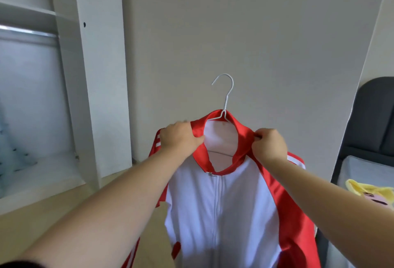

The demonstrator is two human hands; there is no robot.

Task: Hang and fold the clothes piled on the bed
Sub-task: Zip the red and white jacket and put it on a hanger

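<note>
- Left hand (181, 137) gripping, right hand (269, 146) pinching the red collar of the red-and-white zipped track jacket (217, 203), which is hanging in mid-air on a thin white wire hanger (226, 93), beside the open white wardrobe (89, 88).
- Likely worth seating both shoulders evenly, keeping the hook free.
- Wardrobe contents showing too blurred to identify.

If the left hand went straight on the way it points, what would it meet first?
The left hand grips the jacket beside its red collar, so it meets the collar first; past that, probably the wall, though depth is unclear.
</note>
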